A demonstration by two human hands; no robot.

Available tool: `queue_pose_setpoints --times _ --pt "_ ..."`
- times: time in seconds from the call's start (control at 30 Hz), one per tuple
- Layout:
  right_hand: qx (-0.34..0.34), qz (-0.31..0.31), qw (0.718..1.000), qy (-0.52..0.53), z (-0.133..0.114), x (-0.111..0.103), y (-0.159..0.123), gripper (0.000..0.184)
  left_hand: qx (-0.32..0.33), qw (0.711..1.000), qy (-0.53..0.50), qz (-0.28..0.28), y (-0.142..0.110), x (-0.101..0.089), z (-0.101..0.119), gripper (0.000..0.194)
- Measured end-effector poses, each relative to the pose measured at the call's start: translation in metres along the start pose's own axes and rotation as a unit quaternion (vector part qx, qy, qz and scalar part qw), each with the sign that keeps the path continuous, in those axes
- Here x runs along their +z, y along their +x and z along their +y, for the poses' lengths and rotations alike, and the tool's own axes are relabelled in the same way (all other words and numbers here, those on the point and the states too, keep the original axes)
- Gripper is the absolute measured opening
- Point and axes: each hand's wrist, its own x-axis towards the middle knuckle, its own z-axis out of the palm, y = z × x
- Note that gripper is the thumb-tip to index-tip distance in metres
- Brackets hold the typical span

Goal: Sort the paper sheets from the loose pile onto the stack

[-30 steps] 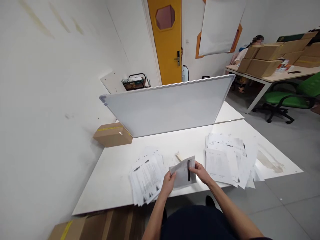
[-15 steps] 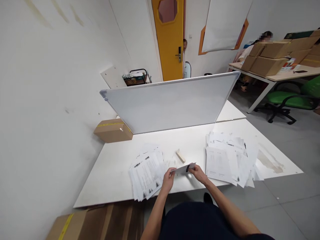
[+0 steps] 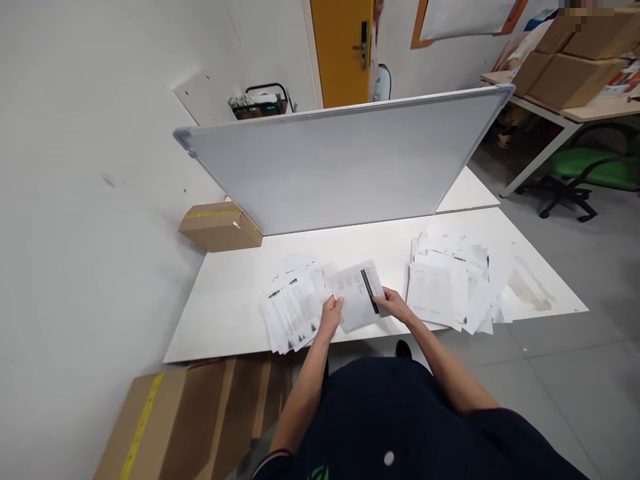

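Observation:
Between my two hands is a sheet of paper (image 3: 354,301) with printed text and a black bar near its right side, its face turned up toward me. My left hand (image 3: 331,316) pinches its left edge, thumb on top. On the opposite edge, my right hand (image 3: 393,305) grips it close to the black bar. Left of it lies a loose, fanned pile of printed papers (image 3: 294,310). A second, more spread-out pile of papers (image 3: 434,293) lies to the right. Whether the held paper is one sheet or more, I cannot tell.
A whiteboard (image 3: 330,173) stands across the back of the white table (image 3: 220,313). A cardboard box (image 3: 223,230) sits at the table's back left; larger boxes (image 3: 165,407) stand below left. Beyond are a green chair (image 3: 595,167) and a desk with boxes, a person behind it.
The paper has tilted from nearly edge-on to showing its printed face, and it now covers the small pale object on the table. My view has tipped further down.

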Motion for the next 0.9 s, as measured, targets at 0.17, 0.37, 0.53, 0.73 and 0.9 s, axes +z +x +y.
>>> queue_pose_setpoints --times 0.17,0.37,0.53,0.73,0.9 --pt "0.009 -0.012 0.999 -0.037 -0.016 0.000 -0.008 0.030 -0.019 0.999 -0.048 -0.002 -0.004 0.004 0.001 0.044" --pt "-0.027 0.029 0.938 -0.343 -0.047 -0.006 -0.013 0.024 -0.022 0.996 -0.014 0.080 -0.001 -0.007 -0.005 0.055" --pt "-0.007 -0.028 0.782 -0.622 -0.066 -0.001 -0.016 0.026 0.058 0.983 0.146 0.096 0.000 -0.013 -0.014 0.058" --pt "0.020 -0.082 0.740 -0.667 -0.059 0.011 -0.012 0.033 0.077 0.977 0.199 0.023 0.001 -0.003 -0.037 0.053" --pt "0.021 -0.078 0.750 -0.657 -0.054 0.010 -0.011 0.029 0.049 0.978 0.201 0.011 0.001 -0.001 -0.043 0.053"
